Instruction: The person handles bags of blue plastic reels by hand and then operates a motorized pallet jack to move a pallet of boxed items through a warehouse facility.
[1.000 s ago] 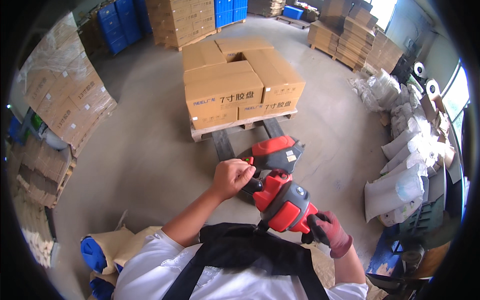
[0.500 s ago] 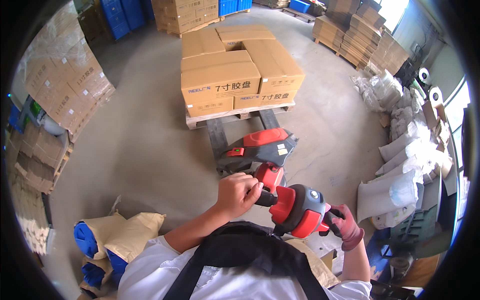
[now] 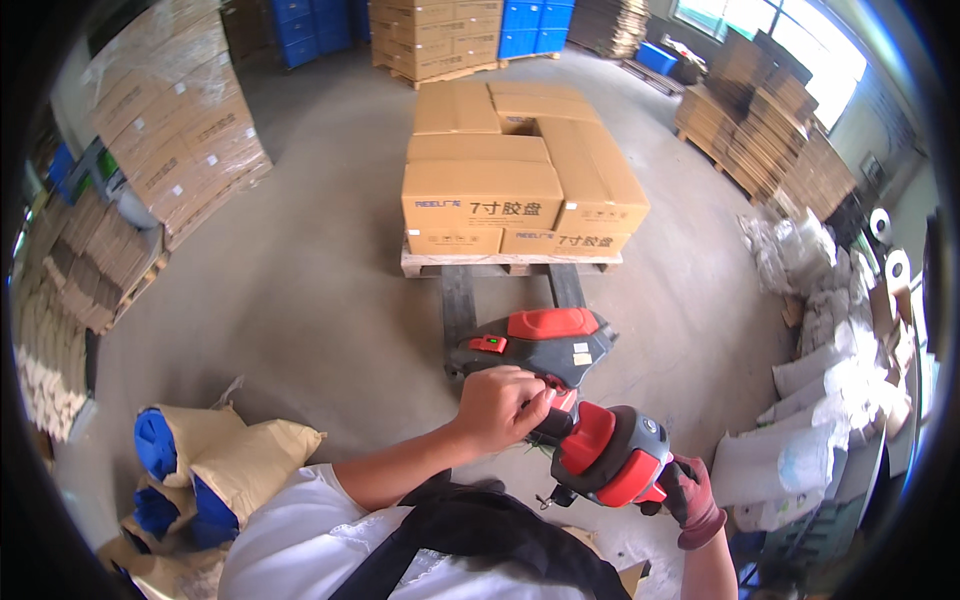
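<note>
A red and grey electric pallet truck (image 3: pixel 540 345) has its forks under a wooden pallet (image 3: pixel 505 262) stacked with brown cardboard boxes (image 3: pixel 515 165). Its red and grey control handle head (image 3: pixel 610 455) is right in front of my chest. My left hand (image 3: pixel 500 405), bare, is closed around the left grip of that handle. My right hand (image 3: pixel 690 495), in a dark red glove, is closed around the right grip. The truck's forks point away from me, straight ahead.
Wrapped carton stacks (image 3: pixel 175 130) and flat cardboard piles (image 3: pixel 80 260) stand to the left. Brown sacks with blue rolls (image 3: pixel 210 470) lie at lower left. White sacks (image 3: pixel 830 400) line the right side. Cardboard stacks (image 3: pixel 770 130) and blue crates (image 3: pixel 530 25) stand at the back.
The view has shifted so the truck and loaded pallet sit more centred and straight ahead. Both hands stay on the handle grips.
</note>
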Available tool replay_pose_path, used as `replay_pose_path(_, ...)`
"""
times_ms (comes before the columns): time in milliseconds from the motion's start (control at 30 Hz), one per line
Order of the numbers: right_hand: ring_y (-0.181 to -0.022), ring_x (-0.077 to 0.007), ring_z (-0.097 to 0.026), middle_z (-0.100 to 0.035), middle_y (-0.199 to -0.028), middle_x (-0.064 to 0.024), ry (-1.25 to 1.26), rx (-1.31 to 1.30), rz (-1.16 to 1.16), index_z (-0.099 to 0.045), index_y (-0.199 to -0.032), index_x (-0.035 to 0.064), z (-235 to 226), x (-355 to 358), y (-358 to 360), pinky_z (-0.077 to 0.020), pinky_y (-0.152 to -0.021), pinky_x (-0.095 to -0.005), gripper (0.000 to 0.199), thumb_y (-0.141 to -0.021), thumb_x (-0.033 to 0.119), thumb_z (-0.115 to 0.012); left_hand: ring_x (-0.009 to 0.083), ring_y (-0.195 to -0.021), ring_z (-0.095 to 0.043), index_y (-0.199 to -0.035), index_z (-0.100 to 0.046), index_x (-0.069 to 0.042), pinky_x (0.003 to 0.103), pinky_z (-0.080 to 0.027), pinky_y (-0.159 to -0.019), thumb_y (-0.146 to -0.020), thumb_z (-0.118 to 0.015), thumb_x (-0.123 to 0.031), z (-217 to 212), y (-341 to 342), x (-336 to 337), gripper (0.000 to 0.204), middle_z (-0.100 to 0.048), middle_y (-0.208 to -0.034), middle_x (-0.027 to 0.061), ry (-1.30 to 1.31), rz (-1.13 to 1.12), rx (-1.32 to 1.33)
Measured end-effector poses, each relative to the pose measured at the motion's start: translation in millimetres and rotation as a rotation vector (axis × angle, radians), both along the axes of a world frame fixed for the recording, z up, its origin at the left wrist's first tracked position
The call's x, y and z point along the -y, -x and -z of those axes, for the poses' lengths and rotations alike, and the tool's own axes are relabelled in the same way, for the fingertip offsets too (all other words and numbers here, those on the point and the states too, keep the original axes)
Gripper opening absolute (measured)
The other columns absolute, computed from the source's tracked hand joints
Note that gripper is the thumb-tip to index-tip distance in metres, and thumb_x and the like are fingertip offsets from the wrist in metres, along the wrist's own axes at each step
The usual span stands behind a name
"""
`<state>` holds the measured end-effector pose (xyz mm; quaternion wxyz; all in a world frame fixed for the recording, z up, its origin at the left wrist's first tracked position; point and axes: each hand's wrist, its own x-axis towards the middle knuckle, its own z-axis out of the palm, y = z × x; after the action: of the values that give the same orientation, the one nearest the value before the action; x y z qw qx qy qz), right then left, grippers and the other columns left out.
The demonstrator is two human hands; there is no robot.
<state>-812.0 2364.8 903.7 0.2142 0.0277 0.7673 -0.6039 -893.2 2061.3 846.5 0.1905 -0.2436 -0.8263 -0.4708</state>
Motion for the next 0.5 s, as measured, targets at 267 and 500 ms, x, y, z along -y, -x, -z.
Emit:
replay_pose_path(267,-0.062,-0.0196,-0.060,-0.064,-0.073,-0.0171,0.336,0.413,-0.311,-0.059,-0.093,-0.0067,22.6,-34.7,52.1,-0.0459,-0.057,-0.0263,0.027,-0.084,0.019,-0.054,0.0252,-0.060,-0.056,-0.068,-0.059,0.000,0.035,-0.043,-0.058,-0.088,-0.052,-0.027,14.8,20.8,-6.7,0.034,-0.056,-0.062,0.0135,-0.067,-0.117,0.184)
replay_pose_path(500,-0.063,-0.0150,-0.058,-0.059,-0.071,-0.0075,0.636,0.620,-0.789,-0.058,-0.097,-0.0031,39.5,-24.6,61.1,-0.0467,-0.060,-0.0273,0.030,-0.092,0.026,-0.054,0.0058,-0.064,-0.038,-0.073,-0.048,-0.010,0.023,-0.032,-0.059,-0.086,-0.054,-0.016,22.5,1.8,-9.9,0.016,-0.042,-0.068,-0.0047,-1.029,-0.571,0.211)
